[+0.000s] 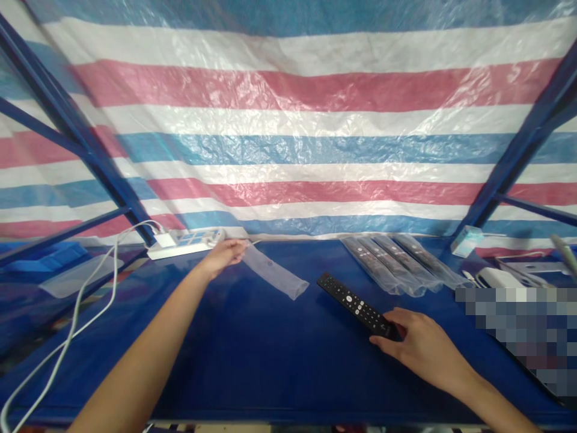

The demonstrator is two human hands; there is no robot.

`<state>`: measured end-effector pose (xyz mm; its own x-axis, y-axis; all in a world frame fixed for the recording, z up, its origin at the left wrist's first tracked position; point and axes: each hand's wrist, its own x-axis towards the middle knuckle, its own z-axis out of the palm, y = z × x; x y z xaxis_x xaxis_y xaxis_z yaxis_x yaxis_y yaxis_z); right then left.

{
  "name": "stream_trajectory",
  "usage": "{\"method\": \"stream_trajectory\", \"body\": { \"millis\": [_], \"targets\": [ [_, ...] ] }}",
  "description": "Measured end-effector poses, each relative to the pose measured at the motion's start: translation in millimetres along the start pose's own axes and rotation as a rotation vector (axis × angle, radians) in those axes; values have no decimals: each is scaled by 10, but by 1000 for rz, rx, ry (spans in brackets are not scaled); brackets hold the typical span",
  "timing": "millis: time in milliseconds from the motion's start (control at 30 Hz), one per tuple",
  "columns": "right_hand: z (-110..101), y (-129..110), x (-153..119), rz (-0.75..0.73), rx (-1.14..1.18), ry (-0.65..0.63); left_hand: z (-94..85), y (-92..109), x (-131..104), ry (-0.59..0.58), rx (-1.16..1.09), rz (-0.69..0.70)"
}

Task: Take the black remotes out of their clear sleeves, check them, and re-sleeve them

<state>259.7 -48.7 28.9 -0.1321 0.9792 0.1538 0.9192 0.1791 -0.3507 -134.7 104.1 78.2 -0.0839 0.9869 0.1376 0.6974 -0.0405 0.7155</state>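
Note:
My left hand is closed on the upper end of a clear plastic sleeve, which slants down to the right over the blue table and looks flat. Near the table's middle right, my right hand grips the lower end of a black remote control between thumb and fingers. Its button side faces up, and its far end points up and left toward the sleeve. Behind it, several more remote controls in clear sleeves lie side by side.
A white power strip with a plugged-in adapter sits at the back left, its white cable looping down the left side. A small box and a white device are at the right. Blue metal posts frame the striped sheet.

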Motion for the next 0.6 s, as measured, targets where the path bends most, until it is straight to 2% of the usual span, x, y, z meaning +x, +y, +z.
{"method": "stream_trajectory", "body": {
  "millis": [100, 167, 300, 600],
  "targets": [
    [30, 33, 13, 16, -47, 34, 271, -187, -11, -63, 96, 45],
    [48, 45, 24, 23, -65, 48, 387, -220, -34, -21, 146, 80],
    [71, -18, 30, 15, -74, 31, 507, -198, -72, 50, 236, 139],
    [146, -502, 192, 62, -129, -60, 773, -57, -103, -22, 232, 273]
  ]
}}
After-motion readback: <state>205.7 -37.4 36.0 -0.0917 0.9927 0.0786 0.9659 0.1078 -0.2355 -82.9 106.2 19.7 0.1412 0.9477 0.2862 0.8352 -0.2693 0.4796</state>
